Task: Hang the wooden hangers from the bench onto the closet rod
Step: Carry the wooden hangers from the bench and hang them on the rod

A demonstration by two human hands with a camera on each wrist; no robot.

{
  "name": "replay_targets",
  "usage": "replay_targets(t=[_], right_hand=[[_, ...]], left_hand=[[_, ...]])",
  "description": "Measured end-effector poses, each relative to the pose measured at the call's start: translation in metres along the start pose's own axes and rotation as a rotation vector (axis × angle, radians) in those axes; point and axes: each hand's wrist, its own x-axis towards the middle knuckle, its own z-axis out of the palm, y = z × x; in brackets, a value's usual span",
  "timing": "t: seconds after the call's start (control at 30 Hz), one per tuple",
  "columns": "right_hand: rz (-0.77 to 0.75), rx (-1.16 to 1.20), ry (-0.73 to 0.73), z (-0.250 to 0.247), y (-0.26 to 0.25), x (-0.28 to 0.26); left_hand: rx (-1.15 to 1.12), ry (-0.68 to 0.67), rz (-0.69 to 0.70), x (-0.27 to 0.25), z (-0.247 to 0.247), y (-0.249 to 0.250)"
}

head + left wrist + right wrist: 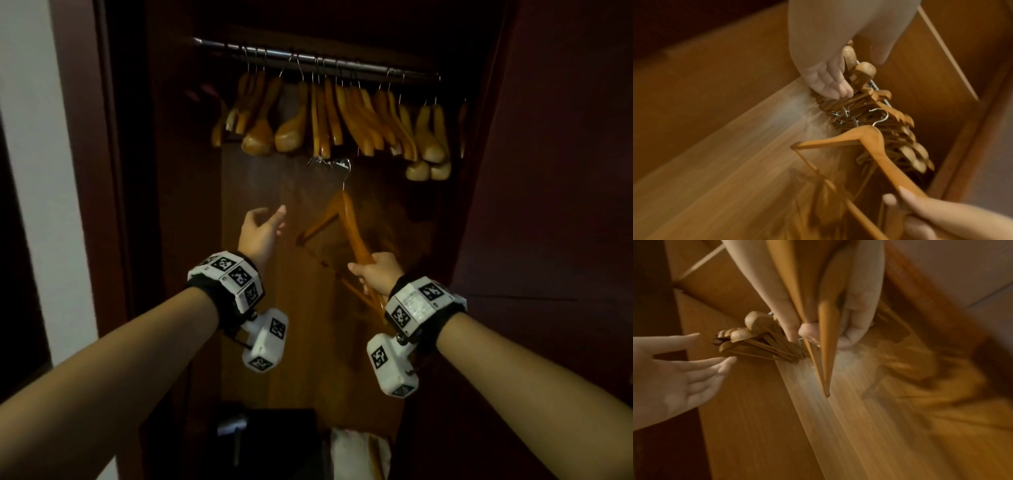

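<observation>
My right hand (371, 272) grips a wooden hanger (349, 219) by one arm, with its metal hook (346, 173) pointing up, well below the closet rod (308, 61). The same hanger (865, 142) shows in the left wrist view, and its arm (828, 337) runs through my curled fingers (857, 321) in the right wrist view. Several wooden hangers (329, 116) hang in a row from the rod. My left hand (262, 228) is open, fingers relaxed, left of the held hanger and holding nothing.
Dark closet side walls (548, 171) stand close on both sides, and a lighter wooden back panel (274, 308) lies behind the hands. A dark box (260, 442) and something white (356, 452) sit on the closet floor. A white wall (34, 171) is at the left.
</observation>
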Motion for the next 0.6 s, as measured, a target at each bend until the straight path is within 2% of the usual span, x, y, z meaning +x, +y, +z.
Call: replay_targets(t=[0.23,0.43,0.6], right_hand=[[0.019,-0.097,-0.083,0.027,-0.019,0.048],[0.022,-0.109,-0.084,0.080,-0.062,0.074],[-0.003,-0.029,-0.014,0.109,-0.104,0.088]], left_hand=[[-0.044,0.123,0.162,0.082,-0.001,0.033],[0.091,0.068,0.149,0.136,-0.022,0.063],[0.235,0.043,0.338,0.156,-0.035,0.073]])
